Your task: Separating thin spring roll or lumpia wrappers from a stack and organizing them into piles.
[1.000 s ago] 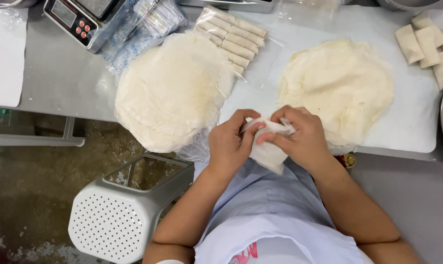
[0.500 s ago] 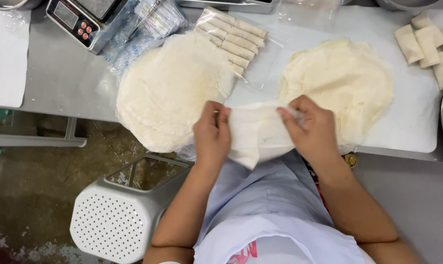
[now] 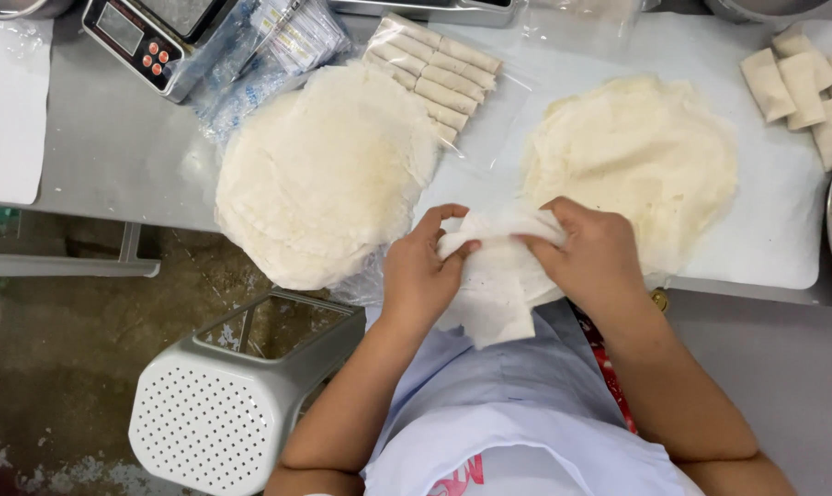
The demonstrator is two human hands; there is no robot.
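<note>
Hands, left (image 3: 422, 276) and right (image 3: 592, 260), pinch a thin white wrapper sheet (image 3: 489, 285) at lower centre; peeling slowly with an even pull should avoid tearing.

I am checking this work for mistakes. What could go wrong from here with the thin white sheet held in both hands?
1. The thin white sheet is bunched between the left hand and the right hand; it may tear if pulled.
2. Its lower edge hangs off the table, so a piece might drop to the floor.
3. The round stack of wrappers overhangs the table edge and could slip off.
</note>
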